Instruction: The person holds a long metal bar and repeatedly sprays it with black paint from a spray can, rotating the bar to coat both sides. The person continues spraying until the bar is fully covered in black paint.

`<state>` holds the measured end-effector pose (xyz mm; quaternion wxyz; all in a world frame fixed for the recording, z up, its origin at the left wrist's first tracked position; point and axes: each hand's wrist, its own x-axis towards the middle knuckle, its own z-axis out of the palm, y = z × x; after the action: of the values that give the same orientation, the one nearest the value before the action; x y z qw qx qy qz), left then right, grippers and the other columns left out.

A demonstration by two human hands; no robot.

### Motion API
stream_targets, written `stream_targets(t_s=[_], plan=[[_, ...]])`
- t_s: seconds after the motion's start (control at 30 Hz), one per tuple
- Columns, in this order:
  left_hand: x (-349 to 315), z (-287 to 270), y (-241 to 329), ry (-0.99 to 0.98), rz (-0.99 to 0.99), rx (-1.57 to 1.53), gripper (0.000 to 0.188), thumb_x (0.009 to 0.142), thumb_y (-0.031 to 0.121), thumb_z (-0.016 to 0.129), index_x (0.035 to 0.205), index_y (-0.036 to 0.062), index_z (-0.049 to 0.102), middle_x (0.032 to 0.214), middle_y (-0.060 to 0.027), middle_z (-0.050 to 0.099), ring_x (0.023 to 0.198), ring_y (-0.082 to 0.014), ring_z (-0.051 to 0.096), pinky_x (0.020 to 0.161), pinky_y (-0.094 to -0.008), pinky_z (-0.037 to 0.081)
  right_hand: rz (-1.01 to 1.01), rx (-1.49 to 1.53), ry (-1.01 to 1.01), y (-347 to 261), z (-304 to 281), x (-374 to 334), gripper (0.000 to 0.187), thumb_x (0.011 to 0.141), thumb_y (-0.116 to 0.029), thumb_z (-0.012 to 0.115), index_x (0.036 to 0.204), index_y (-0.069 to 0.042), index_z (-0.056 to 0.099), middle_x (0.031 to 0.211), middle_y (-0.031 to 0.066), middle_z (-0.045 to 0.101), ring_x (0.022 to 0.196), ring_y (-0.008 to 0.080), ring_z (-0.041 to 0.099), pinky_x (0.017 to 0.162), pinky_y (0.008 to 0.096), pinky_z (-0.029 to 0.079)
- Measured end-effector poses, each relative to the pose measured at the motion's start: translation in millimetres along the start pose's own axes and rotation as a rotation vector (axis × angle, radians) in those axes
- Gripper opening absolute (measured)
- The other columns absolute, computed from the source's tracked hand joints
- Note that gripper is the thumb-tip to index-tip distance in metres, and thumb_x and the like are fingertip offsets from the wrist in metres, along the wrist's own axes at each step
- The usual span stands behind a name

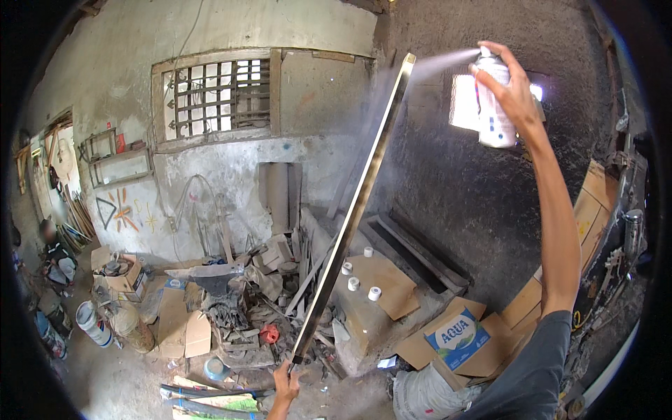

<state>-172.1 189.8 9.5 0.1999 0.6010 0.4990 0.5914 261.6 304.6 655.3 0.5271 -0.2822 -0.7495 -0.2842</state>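
Observation:
My left hand point(285, 383), low in the middle of the head view, is closed around the bottom end of a long, narrow metal bar point(354, 208). The bar rises at a slant to the upper right, shiny gold-toned along its edge and darker toward its lower part. High on the right, my right hand point(521, 98) grips a white spray can point(495, 126) upright, its index finger on the nozzle. A pale mist streams leftward from the nozzle onto the bar's top end and drifts past it. Can and bar are apart.
Several small white round pieces sit on a cardboard sheet point(392, 280) over a low block. Nearby is an open cardboard box point(490, 329). Scrap wood and rubble point(245, 308) lie left of the bar. A barred window point(220, 98) is behind; another person point(59, 255) is far left.

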Motion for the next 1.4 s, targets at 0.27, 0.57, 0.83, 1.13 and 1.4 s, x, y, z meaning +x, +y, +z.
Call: stream_targets(t_s=[0.27,0.57,0.83,1.13,1.4], plan=[[-10,-12,-6,0.076,0.079,0.039,0.03,0.092,0.03,0.059,0.083,0.0016,0.056,0.053,-0.0104,0.041,0.044,-0.022,0.042,0.045,-0.038,0.032,0.178,-0.065,0.11,-99,22,-2,0.066,0.081,-0.038,0.075,0.139,-0.017,0.051,0.098,0.0161,0.071,0.073,0.0239,0.07,0.069,0.0411,0.059],[22,-14,10,0.004,-0.129,-0.115,0.026,0.084,0.019,0.066,0.099,-0.0014,0.061,0.066,-0.0143,0.058,0.055,-0.023,0.058,0.052,-0.0364,0.044,0.732,0.676,0.967,-76,-17,-176,0.061,0.097,-0.045,0.053,0.139,-0.003,0.043,0.134,0.0154,0.051,0.112,0.0296,0.062,0.092,0.043,0.055],[107,-81,10,0.206,-0.028,0.208,0.028,0.083,0.019,0.07,0.103,-0.0015,0.067,0.085,-0.0209,0.069,0.076,-0.0254,0.068,0.071,-0.0357,0.052,0.958,0.891,0.746,-23,8,-333,0.068,0.094,-0.045,0.056,0.144,-0.002,0.04,0.13,0.0162,0.055,0.102,0.0234,0.063,0.092,0.0377,0.051],[175,-125,39,-0.092,-0.1,0.172,0.025,0.082,0.012,0.07,0.1,-0.0058,0.068,0.074,-0.0064,0.067,0.068,-0.011,0.059,0.064,-0.0282,0.047,0.947,0.792,0.559,-123,37,-363,0.076,0.092,-0.052,0.059,0.145,-0.003,0.035,0.123,0.0166,0.053,0.1,0.0255,0.062,0.083,0.0418,0.056],[212,-71,87,-0.332,-0.164,0.058,0.02,0.089,0.013,0.066,0.097,-0.0052,0.069,0.071,-0.0041,0.067,0.063,-0.0077,0.056,0.056,-0.027,0.043,0.444,0.28,-0.24,-226,125,-380,0.071,0.077,-0.025,0.077,0.139,-0.012,0.045,0.124,0.0192,0.058,0.107,0.0355,0.062,0.09,0.0464,0.053]])
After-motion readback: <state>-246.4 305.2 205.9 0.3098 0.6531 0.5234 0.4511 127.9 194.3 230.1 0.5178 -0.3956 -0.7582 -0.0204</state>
